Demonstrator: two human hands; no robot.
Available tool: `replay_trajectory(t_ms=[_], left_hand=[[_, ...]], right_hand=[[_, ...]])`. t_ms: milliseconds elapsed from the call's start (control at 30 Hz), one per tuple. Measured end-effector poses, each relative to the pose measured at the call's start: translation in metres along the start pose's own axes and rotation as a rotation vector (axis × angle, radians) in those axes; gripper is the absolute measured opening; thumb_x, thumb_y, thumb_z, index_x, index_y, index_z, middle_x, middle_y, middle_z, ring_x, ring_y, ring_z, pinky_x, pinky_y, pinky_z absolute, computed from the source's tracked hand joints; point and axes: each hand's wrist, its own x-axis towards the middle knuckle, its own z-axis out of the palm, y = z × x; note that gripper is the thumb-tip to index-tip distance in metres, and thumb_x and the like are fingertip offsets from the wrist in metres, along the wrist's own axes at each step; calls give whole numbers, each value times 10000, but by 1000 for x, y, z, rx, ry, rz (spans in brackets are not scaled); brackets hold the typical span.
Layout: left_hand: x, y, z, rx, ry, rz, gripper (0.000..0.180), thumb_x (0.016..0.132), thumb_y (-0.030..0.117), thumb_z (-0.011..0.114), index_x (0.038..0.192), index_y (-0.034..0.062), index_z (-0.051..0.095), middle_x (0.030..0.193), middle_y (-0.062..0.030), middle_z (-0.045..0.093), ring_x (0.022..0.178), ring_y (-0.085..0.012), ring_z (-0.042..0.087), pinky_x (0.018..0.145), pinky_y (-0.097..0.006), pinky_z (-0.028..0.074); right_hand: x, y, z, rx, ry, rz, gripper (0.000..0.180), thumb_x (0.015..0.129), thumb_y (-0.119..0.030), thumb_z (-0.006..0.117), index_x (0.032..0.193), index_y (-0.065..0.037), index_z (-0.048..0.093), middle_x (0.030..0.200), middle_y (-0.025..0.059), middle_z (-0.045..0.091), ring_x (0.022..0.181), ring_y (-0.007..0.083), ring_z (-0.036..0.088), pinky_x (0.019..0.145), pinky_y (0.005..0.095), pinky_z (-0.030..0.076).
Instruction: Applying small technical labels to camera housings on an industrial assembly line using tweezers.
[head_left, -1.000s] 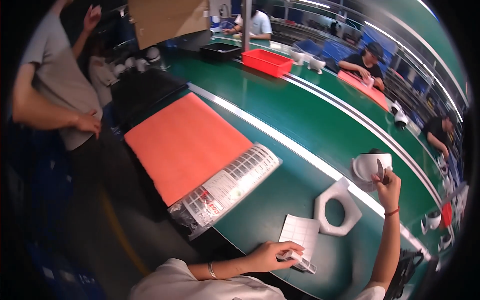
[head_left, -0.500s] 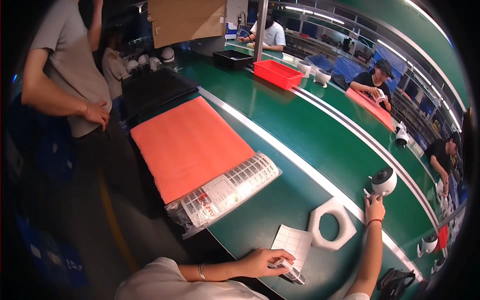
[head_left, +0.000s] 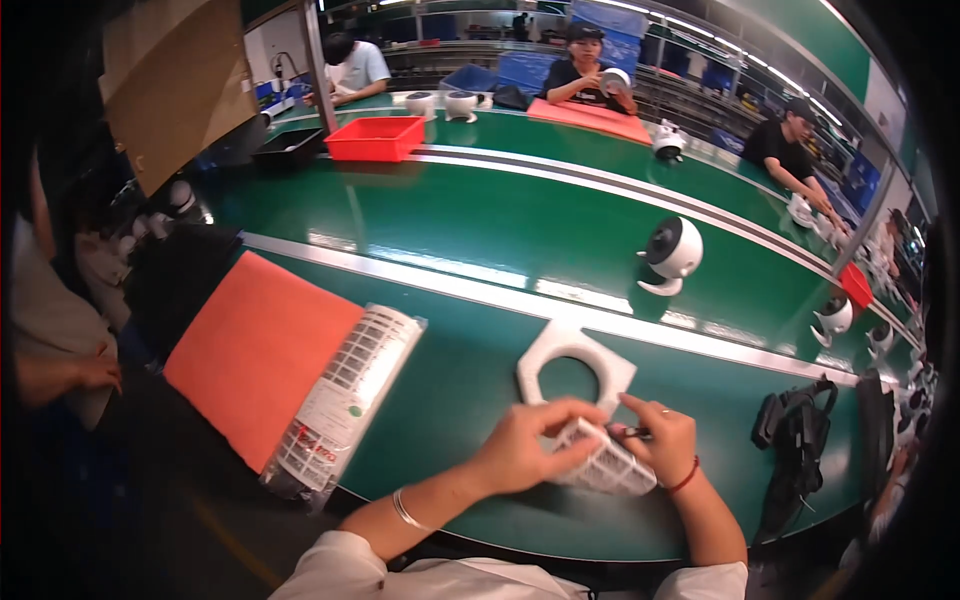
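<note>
Both hands meet over a white sheet (head_left: 600, 462) printed with a grid of small labels, lying low on the green counter (head_left: 470, 370). The left hand (head_left: 520, 445) curls its fingers over the sheet's near edge, gripping it; the right hand (head_left: 662, 440) pinches the sheet's far edge, with something small and dark between its fingertips — what it is cannot be told. A red cord circles the right wrist, a thin bangle the left.

Just beyond the hands lies a white ring (head_left: 573, 362), flat, with a round hole. To the left, a bagged stack of sheets (head_left: 345, 400) overlaps an orange mat (head_left: 255, 350). Farther out — on the belt — a round white device (head_left: 672, 252) stands upright. A black strap bundle (head_left: 795, 425) sits to the right.
</note>
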Motion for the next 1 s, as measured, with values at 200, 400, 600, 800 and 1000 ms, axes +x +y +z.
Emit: replay_trajectory(t_ms=[200,400,600,800,1000], left_hand=[[22,-29,-2,-291,71,-195,274,926,71,678,1186,-4,636,984,-65,711,916,-98,662,805,-244,540],[10,-50,35,-14,135,-69,264,895,217,708,1125,94,664,804,-10,638,724,-64,507,659,-263,450],[1,-41,43,79,1,-144,360,877,237,680,1208,123,593,732,-92,655,650,-197,634,632,-348,482],[0,-41,42,158,-35,-146,413,873,230,662,1256,119,553,787,-102,691,715,-272,681,660,-368,515],[0,-42,40,217,-61,-132,478,866,231,656,1314,130,521,821,-118,697,763,-323,689,684,-403,533]], right_hand=[[-7,9,6,-74,-81,-80,437,720,-260,741,1137,-149,679,694,62,604,600,272,630,545,380,492],[-15,15,15,43,51,18,306,724,-141,798,984,-63,656,683,93,594,548,238,595,506,358,460],[-16,11,8,109,52,-31,234,754,-13,719,975,-31,644,678,114,543,516,248,531,504,362,418],[-13,3,1,33,-61,4,113,853,-97,691,961,-109,660,793,112,653,665,310,631,606,374,509],[-11,1,4,39,-24,-35,117,859,-94,690,973,-111,670,829,118,666,682,309,637,604,380,510]])
